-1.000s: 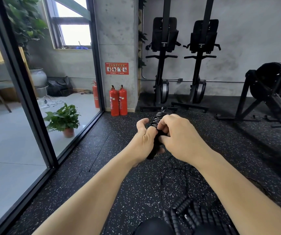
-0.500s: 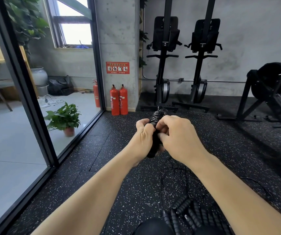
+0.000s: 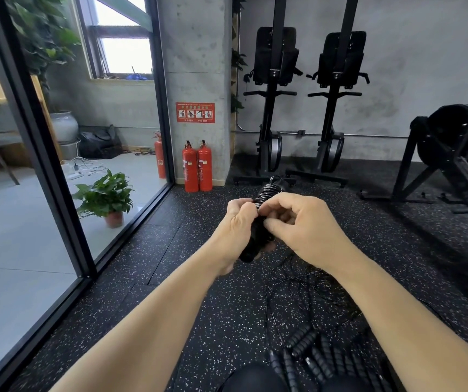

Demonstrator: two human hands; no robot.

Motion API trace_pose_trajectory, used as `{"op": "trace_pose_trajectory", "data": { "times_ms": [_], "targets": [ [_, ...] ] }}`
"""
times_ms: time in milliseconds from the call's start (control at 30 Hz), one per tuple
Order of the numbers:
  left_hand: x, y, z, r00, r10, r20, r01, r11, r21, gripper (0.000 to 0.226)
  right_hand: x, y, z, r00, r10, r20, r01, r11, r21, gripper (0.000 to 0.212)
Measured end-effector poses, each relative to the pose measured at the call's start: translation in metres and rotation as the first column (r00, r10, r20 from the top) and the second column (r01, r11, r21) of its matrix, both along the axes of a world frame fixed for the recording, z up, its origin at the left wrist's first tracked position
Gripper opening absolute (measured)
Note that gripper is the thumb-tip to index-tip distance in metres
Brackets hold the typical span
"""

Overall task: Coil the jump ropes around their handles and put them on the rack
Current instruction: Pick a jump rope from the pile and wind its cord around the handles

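Note:
My left hand grips a pair of black jump rope handles held upright in front of me, with thin black rope coiled round their upper part. My right hand pinches the rope against the handles just below the coils. The loose black rope hangs down and lies tangled on the speckled floor. Several more black ribbed handles lie in a pile on the floor near my knees. No rack for the ropes shows in this view.
A glass wall with a black frame runs along the left. Two red fire extinguishers stand at a concrete pillar. Two upright rowing machines lean at the back wall, and another black machine stands at the right.
My right hand has shifted slightly right and opened its grip into a pinch on the rope. The handles stay held in the left hand.

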State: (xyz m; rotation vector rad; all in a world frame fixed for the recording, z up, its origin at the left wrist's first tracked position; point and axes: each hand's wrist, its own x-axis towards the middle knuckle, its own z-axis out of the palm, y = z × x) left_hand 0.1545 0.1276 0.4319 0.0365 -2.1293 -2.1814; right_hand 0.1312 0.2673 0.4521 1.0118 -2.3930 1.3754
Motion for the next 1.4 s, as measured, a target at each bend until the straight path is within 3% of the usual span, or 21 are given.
{"op": "trace_pose_trajectory", "data": {
  "times_ms": [100,300,467,600,667,833,933,1033,1167,1233,1300,1400],
  "targets": [
    [0.001,0.000,0.001,1.000,-0.009,0.011,0.009,1.000,-0.029,0.030,-0.008,0.007,0.007,0.998,0.052,0.028,-0.053,0.996,0.066,0.026],
    [0.001,0.002,0.002,1.000,-0.023,-0.001,0.023,0.999,-0.026,0.030,-0.016,0.010,0.031,0.956,0.102,-0.277,0.030,0.900,0.435,0.022],
    [-0.003,0.007,0.001,0.998,0.000,-0.057,0.001,1.000,0.009,0.028,-0.012,0.007,0.036,0.903,0.136,-0.407,0.103,0.852,0.514,0.015],
    [-0.003,0.011,0.002,0.998,-0.008,-0.060,0.013,0.997,0.076,0.033,-0.004,0.006,0.032,0.862,0.070,-0.502,0.210,0.852,0.480,0.012],
    [-0.004,0.012,0.004,0.998,-0.034,-0.059,0.038,0.996,0.074,0.050,-0.003,0.007,0.030,0.855,0.033,-0.517,0.246,0.852,0.462,0.008],
    [-0.005,0.011,0.006,0.996,-0.071,-0.061,0.077,0.993,0.093,0.067,-0.009,0.014,0.026,0.886,-0.046,-0.462,0.216,0.922,0.323,0.005],
    [-0.005,0.012,0.007,0.995,-0.075,-0.061,0.080,0.993,0.090,0.065,-0.015,0.016,0.025,0.909,-0.069,-0.411,0.187,0.949,0.254,0.006],
    [-0.005,0.013,0.011,0.995,-0.079,-0.056,0.083,0.993,0.087,0.048,-0.016,0.017,0.028,0.900,-0.063,-0.431,0.178,0.956,0.232,0.008],
    [-0.005,0.012,0.016,0.995,-0.099,-0.030,0.102,0.988,0.112,0.036,-0.013,0.019,0.035,0.763,0.003,-0.647,0.273,0.905,0.326,0.004],
    [-0.004,0.011,0.016,0.995,-0.098,-0.022,0.100,0.986,0.130,0.037,-0.016,0.021,0.039,0.735,0.024,-0.678,0.289,0.893,0.345,0.007],
    [-0.003,0.010,0.016,0.996,-0.082,-0.021,0.084,0.984,0.158,0.042,-0.020,0.024,0.040,0.789,-0.007,-0.614,0.244,0.921,0.304,0.012],
    [-0.007,0.006,0.018,0.998,-0.063,-0.022,0.066,0.981,0.183,0.055,-0.027,0.029,0.039,0.930,-0.097,-0.355,0.148,0.982,0.119,0.010]
  ]
}}
